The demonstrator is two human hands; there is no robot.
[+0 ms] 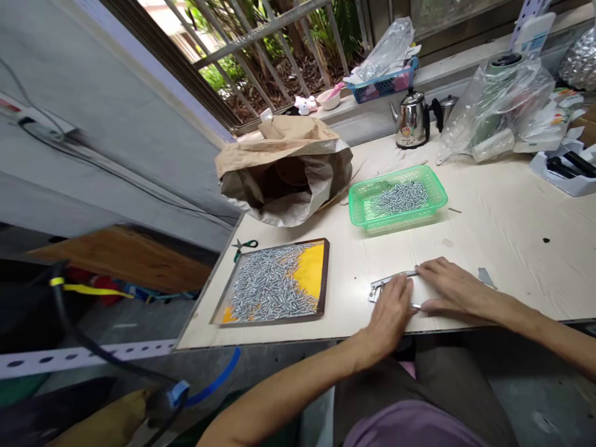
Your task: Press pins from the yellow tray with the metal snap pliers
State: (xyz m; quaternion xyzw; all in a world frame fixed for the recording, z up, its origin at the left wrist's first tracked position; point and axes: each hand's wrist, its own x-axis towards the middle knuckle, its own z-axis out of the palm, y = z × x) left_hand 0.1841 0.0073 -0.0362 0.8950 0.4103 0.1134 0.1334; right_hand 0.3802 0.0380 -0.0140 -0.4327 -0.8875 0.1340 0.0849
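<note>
Head view: my left hand [393, 310] lies over a flat metal fitting [376, 290] near the front edge of the counter [503, 217], fingers close together; its thumb is hidden, so I cannot tell whether that grip pinches the fitting. My right hand [449, 287] is at the fitting's right end, fingers toward the far edge and thumb toward the near one, spread apart; whether this grip squeezes, I cannot tell either. Just beside my right wrist lies a small grey piece [487, 277]. To my left, a shallow tray [326, 273] holds a heap of silvery pins [267, 282], its yellow bottom showing on the right. Green-handled scissors [250, 244] lie by its far left corner. Beyond my hands, a green basket [400, 220] contains similar metal pieces [403, 197]. Left of it, a brown paper bag [279, 149] gapes toward me; behind it stands a steel kettle [412, 121].
</note>
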